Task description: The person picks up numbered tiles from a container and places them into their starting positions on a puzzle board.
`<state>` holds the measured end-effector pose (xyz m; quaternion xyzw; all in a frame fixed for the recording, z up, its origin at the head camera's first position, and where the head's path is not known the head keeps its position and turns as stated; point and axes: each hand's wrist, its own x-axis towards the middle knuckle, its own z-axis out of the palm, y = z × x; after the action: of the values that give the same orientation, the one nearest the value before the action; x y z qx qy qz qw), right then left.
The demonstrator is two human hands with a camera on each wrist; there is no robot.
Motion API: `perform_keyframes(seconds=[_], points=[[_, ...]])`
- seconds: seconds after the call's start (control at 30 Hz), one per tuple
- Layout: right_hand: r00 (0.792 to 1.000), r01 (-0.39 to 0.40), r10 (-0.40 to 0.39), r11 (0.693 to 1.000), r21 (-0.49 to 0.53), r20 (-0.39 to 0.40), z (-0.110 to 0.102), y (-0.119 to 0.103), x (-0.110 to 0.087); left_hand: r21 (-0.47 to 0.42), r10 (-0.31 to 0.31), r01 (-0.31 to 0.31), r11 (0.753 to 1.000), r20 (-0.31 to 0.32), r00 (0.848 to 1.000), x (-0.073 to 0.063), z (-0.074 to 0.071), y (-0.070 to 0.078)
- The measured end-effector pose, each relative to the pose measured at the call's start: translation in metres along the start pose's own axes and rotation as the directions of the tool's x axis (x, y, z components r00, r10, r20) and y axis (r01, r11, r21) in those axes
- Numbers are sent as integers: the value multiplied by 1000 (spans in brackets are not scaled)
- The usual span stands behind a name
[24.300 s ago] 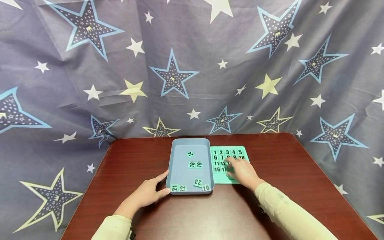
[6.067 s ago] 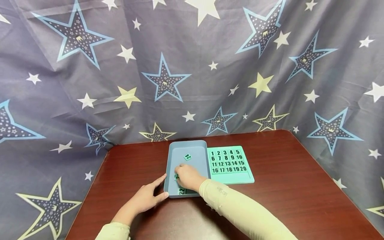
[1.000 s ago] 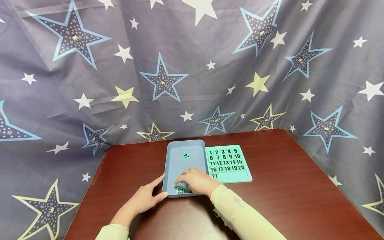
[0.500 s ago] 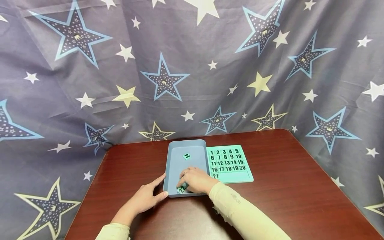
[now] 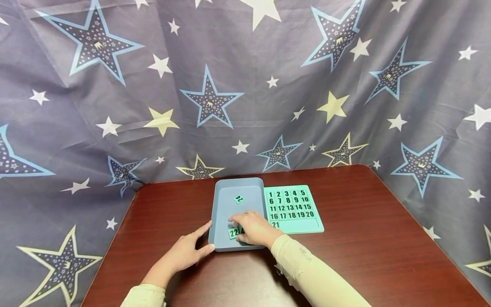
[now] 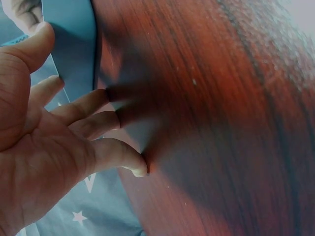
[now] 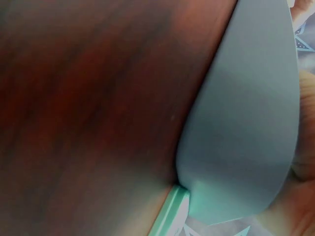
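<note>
In the head view, a blue-grey tray (image 5: 223, 200) stands on the table. My left hand (image 5: 185, 253) steadies its left side, thumb and index finger spread along the edge; the left wrist view shows the thumb on the rim. Inside the tray, the fingers of my right hand (image 5: 255, 229) are spread over the near half. Right at their tips lies a green number tile marked 22 (image 5: 233, 233). A second tile (image 5: 242, 230) is mostly hidden by the fingers. Farther back lies a tile marked 24 (image 5: 238, 199), turned askew.
Against the tray's right side lies a mint-green number board (image 5: 299, 226), filled in rows from 1 to 20, with 21 starting the bottom row. The dark red wooden table (image 5: 356, 221) extends around. A grey star-patterned curtain (image 5: 245, 85) hangs behind.
The 22 tile has shifted away from the tray's near wall and turned upright to view. Tile 21, in the tray at first, now sits on the board. My left hand stays put.
</note>
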<state>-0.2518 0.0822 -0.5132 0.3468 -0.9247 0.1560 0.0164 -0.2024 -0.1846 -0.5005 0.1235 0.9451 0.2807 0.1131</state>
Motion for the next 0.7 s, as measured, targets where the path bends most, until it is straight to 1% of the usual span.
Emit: perform_keyframes(seconds=[0.23, 0.4, 0.57, 0.7], points=[[1000, -12, 12, 1000, 19, -22, 7, 0, 1, -3, -5, 5, 1000, 5, 1000, -2, 0, 0], [997, -27, 33, 996, 83, -65, 4, -1, -2, -2, 1, -1, 1000, 0, 1000, -3, 0, 0], [992, -34, 54, 985, 168, -116, -14, 1, -9, 11, 1, -1, 1000, -8, 1000, -2, -1, 1], [984, -43, 78, 976, 215, -157, -35, 13, -22, 7, 4, -4, 1000, -7, 1000, -2, -1, 2]])
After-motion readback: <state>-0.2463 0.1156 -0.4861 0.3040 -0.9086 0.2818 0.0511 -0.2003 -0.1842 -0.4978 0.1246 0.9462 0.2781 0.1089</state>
